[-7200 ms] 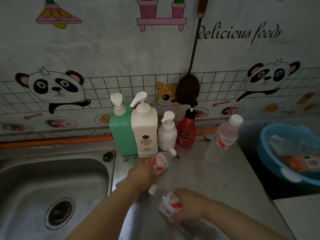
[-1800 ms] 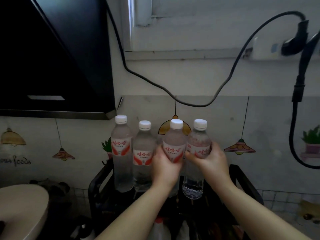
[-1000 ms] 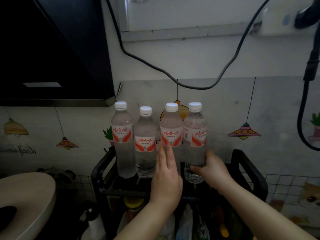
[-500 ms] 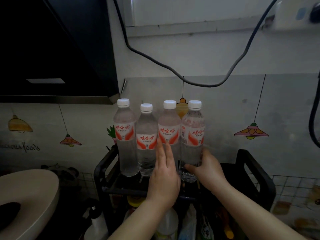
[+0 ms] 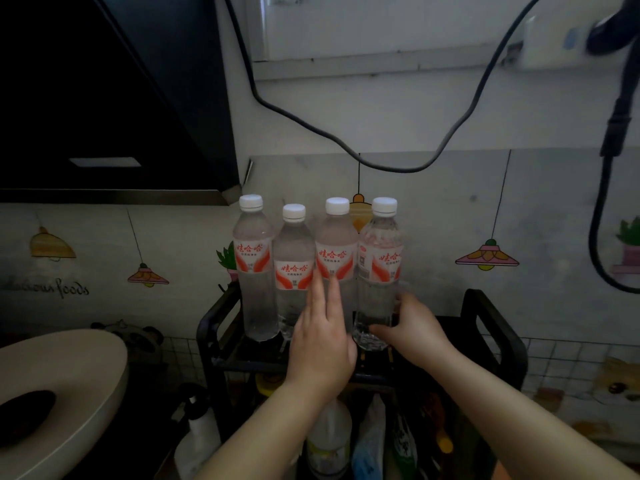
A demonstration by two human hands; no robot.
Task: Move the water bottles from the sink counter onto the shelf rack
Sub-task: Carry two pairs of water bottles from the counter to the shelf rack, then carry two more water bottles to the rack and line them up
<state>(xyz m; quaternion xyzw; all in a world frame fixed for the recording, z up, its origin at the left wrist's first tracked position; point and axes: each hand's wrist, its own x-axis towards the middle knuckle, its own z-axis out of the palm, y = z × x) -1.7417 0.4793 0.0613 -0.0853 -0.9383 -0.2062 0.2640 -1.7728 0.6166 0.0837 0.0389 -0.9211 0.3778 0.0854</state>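
Several clear water bottles with white caps and red labels stand in a row on the top tier of a black shelf rack (image 5: pixel 491 317). My left hand (image 5: pixel 323 327) lies flat with straight fingers against the third bottle (image 5: pixel 336 244). My right hand (image 5: pixel 410 327) grips the lower part of the rightmost bottle (image 5: pixel 381 258), whose base sits at the rack's top tier. The two bottles on the left (image 5: pixel 251 258) (image 5: pixel 293 268) stand free of my hands.
A dark range hood (image 5: pixel 114 98) hangs at the upper left and a black cable (image 5: pixel 346 147) droops across the wall above the bottles. A pale round lid (image 5: pixel 59 386) lies at the lower left. Bottles and bags (image 5: pixel 329 441) fill the rack's lower tier.
Since 1.8 s ago both carried bottles have come down onto the rack. My left hand let go and flattened against its bottle; my right hand slid down to the base of the rightmost one.
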